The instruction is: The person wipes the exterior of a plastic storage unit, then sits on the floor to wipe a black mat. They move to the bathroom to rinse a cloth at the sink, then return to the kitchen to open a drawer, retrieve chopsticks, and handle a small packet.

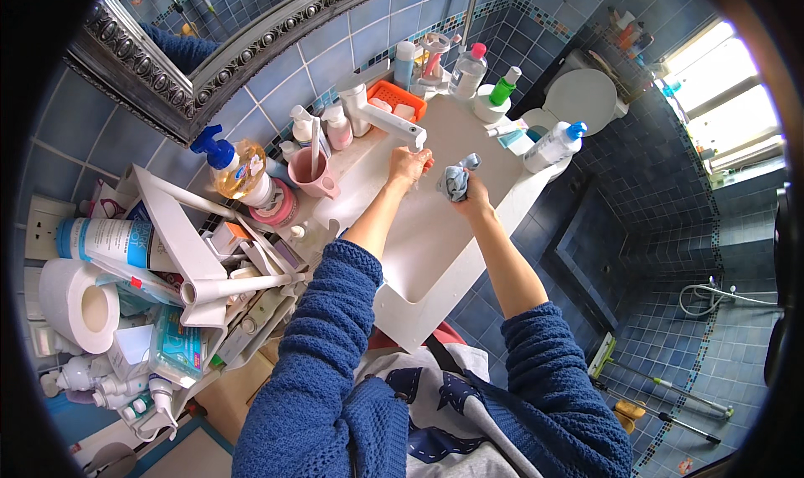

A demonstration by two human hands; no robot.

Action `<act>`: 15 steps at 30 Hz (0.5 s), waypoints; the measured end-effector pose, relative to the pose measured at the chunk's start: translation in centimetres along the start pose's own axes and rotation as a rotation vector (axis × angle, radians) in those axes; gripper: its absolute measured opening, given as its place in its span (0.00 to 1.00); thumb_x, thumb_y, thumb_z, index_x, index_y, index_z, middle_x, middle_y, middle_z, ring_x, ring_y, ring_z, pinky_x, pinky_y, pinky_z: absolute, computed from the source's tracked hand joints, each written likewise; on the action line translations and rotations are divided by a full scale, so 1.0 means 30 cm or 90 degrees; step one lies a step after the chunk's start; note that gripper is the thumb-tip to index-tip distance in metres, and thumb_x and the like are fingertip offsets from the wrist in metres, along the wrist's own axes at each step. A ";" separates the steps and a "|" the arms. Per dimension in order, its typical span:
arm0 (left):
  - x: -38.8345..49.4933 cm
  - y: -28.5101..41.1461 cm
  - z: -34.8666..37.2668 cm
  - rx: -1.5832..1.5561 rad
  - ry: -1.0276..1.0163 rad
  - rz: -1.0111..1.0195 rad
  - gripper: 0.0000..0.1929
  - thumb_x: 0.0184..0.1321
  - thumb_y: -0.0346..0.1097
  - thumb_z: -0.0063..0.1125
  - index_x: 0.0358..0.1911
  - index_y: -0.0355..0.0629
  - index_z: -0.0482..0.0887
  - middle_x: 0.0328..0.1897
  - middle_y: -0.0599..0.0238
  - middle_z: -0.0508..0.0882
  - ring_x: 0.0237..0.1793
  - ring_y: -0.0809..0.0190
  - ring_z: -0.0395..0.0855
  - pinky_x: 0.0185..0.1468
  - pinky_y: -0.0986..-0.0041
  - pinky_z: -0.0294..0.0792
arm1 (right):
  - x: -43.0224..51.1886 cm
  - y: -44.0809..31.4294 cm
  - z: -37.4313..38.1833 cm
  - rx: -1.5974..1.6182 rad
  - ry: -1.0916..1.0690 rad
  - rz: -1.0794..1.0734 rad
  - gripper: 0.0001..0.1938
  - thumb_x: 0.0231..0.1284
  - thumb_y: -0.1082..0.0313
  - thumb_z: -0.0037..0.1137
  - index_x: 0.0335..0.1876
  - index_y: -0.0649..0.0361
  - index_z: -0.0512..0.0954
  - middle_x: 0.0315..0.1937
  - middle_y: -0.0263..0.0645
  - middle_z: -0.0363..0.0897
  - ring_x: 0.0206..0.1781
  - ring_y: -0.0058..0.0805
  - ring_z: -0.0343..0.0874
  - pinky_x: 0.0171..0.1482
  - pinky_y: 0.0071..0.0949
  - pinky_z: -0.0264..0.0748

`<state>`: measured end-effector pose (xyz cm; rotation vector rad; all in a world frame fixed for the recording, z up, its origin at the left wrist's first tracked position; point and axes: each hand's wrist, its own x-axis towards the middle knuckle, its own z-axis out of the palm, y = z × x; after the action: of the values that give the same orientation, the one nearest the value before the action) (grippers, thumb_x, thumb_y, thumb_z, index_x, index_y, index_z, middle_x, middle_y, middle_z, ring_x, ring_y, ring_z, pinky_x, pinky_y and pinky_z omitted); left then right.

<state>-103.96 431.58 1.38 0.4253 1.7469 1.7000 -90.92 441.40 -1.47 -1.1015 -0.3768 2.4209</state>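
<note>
My left hand (408,166) is under the spout of the white faucet (391,125), its fingers curled in, with nothing seen in them. Water appears to run over it. A crumpled grey-blue cloth (456,180) is bunched in my right hand (476,197), to the right of the spout. Both hands are above the white washbasin (418,252). Blue knitted sleeves are pushed up to my forearms.
Left of the basin stand a pink cup (309,175), a pump bottle of amber liquid (239,170) and a crowded white shelf (207,283). Behind the faucet is an orange soap tray (397,98). A white bottle (553,148) with a blue cap stands on the right edge.
</note>
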 end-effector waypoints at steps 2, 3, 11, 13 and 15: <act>0.000 -0.002 0.001 -0.018 -0.006 0.003 0.11 0.56 0.36 0.62 0.26 0.34 0.84 0.22 0.64 0.84 0.20 0.70 0.80 0.23 0.78 0.72 | -0.007 0.001 0.001 0.001 0.007 -0.004 0.06 0.69 0.67 0.38 0.39 0.56 0.70 0.29 0.31 0.76 0.31 0.25 0.79 0.39 0.30 0.81; 0.000 -0.004 0.002 -0.016 -0.011 -0.004 0.09 0.55 0.34 0.62 0.25 0.34 0.83 0.21 0.64 0.84 0.19 0.70 0.79 0.22 0.77 0.71 | -0.010 0.001 0.002 0.001 -0.002 0.001 0.06 0.69 0.67 0.38 0.39 0.56 0.70 0.29 0.31 0.76 0.31 0.25 0.79 0.39 0.29 0.80; 0.003 -0.019 0.004 -0.014 -0.037 0.012 0.09 0.56 0.33 0.62 0.23 0.35 0.82 0.20 0.64 0.83 0.19 0.70 0.79 0.23 0.78 0.70 | -0.039 0.003 0.026 0.027 -0.003 -0.008 0.05 0.68 0.69 0.40 0.37 0.54 0.69 0.27 0.30 0.75 0.30 0.23 0.78 0.37 0.27 0.80; 0.003 -0.024 0.002 0.064 -0.024 0.019 0.09 0.56 0.34 0.61 0.24 0.35 0.82 0.20 0.64 0.83 0.19 0.71 0.79 0.23 0.78 0.70 | -0.042 0.003 0.033 0.022 -0.004 -0.007 0.04 0.67 0.69 0.40 0.37 0.54 0.69 0.27 0.30 0.74 0.29 0.23 0.78 0.37 0.28 0.80; 0.004 -0.031 -0.001 -0.006 -0.040 0.006 0.09 0.57 0.34 0.61 0.25 0.35 0.82 0.21 0.64 0.83 0.20 0.71 0.79 0.23 0.78 0.70 | -0.041 0.006 0.039 0.015 -0.004 -0.011 0.04 0.67 0.69 0.40 0.37 0.54 0.69 0.27 0.29 0.74 0.29 0.23 0.78 0.37 0.28 0.80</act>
<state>-103.87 431.53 0.45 0.4782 1.6937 1.6822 -91.13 440.55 0.00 -1.0762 -0.3577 2.4087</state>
